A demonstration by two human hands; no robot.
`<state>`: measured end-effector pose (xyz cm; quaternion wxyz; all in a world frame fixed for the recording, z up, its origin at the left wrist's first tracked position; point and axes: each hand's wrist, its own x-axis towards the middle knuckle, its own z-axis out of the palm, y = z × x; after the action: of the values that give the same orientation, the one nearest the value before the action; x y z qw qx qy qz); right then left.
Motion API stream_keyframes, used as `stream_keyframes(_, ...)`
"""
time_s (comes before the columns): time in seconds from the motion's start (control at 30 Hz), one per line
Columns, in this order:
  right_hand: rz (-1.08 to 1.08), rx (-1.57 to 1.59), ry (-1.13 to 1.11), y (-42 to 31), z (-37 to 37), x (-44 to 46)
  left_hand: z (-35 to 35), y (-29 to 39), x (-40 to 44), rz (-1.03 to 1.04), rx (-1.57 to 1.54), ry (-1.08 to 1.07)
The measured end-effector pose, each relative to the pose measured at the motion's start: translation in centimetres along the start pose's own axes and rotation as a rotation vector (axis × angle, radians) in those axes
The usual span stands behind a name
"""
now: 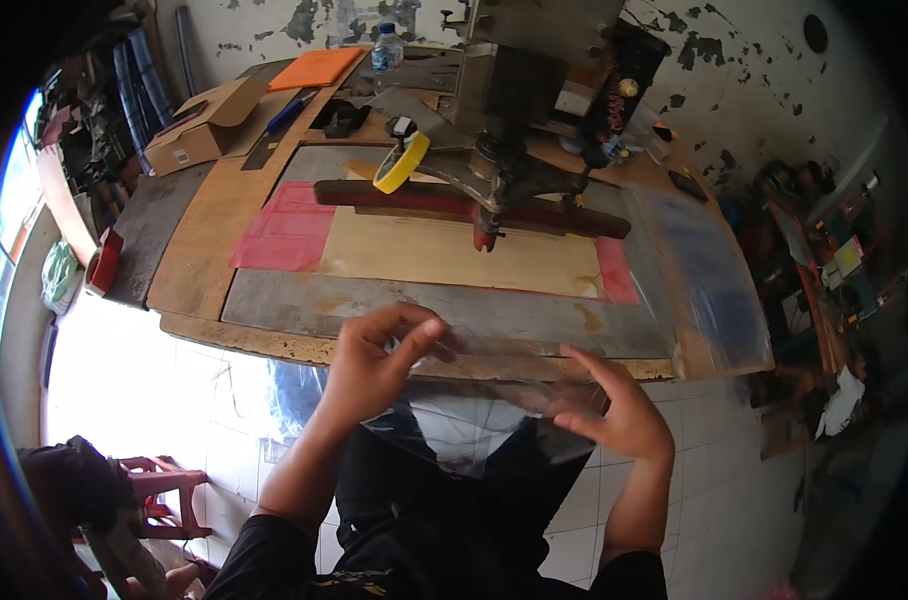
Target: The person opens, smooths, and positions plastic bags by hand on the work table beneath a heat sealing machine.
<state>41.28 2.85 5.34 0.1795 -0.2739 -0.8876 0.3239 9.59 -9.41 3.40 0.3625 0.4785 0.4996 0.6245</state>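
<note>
A clear plastic sheet (pixel 474 415) spans the gap between my hands, above my lap and just in front of the table edge. My left hand (pixel 379 365) is closed on its left side, with thumb and curled fingers near the upper corner. At the other side, my right hand (pixel 624 410) holds the sheet with the thumb in front; its index finger stretches away from the thumb. The remaining fingers of that hand show blurred through the plastic. Beyond the hands, a cream board (pixel 464 255) with red end patches lies under a press's dark red bar (pixel 554 215).
The press (pixel 519 90) stands at the table's back. A yellow tape roll (pixel 402 162) leans on its bar. Left are a cardboard box (pixel 199 135), an orange folder (pixel 319 68) and a water bottle (pixel 387 50). Clear plastic sheets (pixel 709 280) cover the table's right end.
</note>
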Motion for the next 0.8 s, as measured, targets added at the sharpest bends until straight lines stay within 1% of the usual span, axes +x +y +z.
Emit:
stream_keyframes(0.03, 0.104, 0.07, -0.114, 0.5, -0.3, 0.3, -0.5, -0.2, -0.2, -0.028, -0.079, 0.051)
stream_keyframes(0.07, 0.103, 0.184, -0.025, 0.5, -0.2, 0.3, -1.5, -0.7, -0.1, -0.056, -0.149, 0.098)
stream_keyframes(0.1, 0.099, 0.183, -0.029, 1.1, -0.6, 0.3, -2.4, -1.0, -0.1, -0.064, -0.11, 0.142)
stream_keyframes(0.17, 0.1, 0.071, 0.032, 2.5, -1.6, -0.1, -4.5, -1.5, 0.0, -0.126, -0.042, 0.114)
stream_keyframes(0.2, 0.164, 0.097, 0.07, 2.1, -1.5, -0.3, -4.5, -1.4, 0.1, -0.13, -0.04, 0.109)
stream_keyframes(0.23, 0.169, 0.098, 0.072, 2.7, -1.1, -0.3, -4.3, -1.2, 0.2, -0.127, -0.061, 0.055)
stream_keyframes(0.27, 0.182, 0.271, 0.159, 3.3, -0.5, 0.1, -4.2, -1.1, 0.3, -0.122, -0.082, 0.002)
stream_keyframes(0.3, 0.191, 0.443, 0.245, 3.6, -0.2, 0.3, -4.2, -1.3, 0.5, -0.121, -0.082, -0.001)
stream_keyframes(0.33, 0.276, 0.421, 0.248, 3.6, -0.5, 0.2, -4.1, -1.6, 0.6, -0.084, -0.05, -0.079)
stream_keyframes(0.37, 0.276, 0.42, 0.248, 3.7, -0.5, 0.5, -4.0, -1.8, 0.7, -0.047, -0.018, -0.157)
stream_keyframes(0.43, 0.247, 0.523, 0.288, 4.1, -0.4, 1.0, -3.5, -1.8, 0.9, -0.055, -0.004, -0.153)
stream_keyframes(0.5, 0.21, 0.557, 0.321, 5.0, 0.3, 1.3, -3.4, -2.0, 1.6, -0.187, 0.106, -0.245)
stream_keyframes(0.53, 0.174, 0.591, 0.354, 5.4, 0.6, 1.4, -2.9, -1.7, 1.8, -0.173, 0.303, -0.159)
stream_keyframes(0.57, 0.174, 0.592, 0.352, 5.5, 0.7, 1.6, -3.1, -2.5, 2.0, -0.174, 0.303, -0.158)
stream_keyframes(0.63, 0.193, 0.755, 0.332, 5.7, 0.8, 1.9, -3.5, -4.6, 2.6, -0.067, 0.342, -0.091)
stream_keyframes(0.67, 0.194, 0.756, 0.332, 6.0, 0.9, 2.0, -3.5, -4.6, 2.7, -0.068, 0.342, -0.092)
stream_keyframes(0.73, 0.179, 0.781, 0.356, 6.8, 1.4, 2.1, -3.6, -4.5, 2.9, -0.149, 0.359, -0.106)
stream_keyframes(0.8, 0.177, 0.757, 0.369, 7.2, 1.6, 2.2, -3.3, -4.4, 2.9, -0.114, 0.404, -0.088)
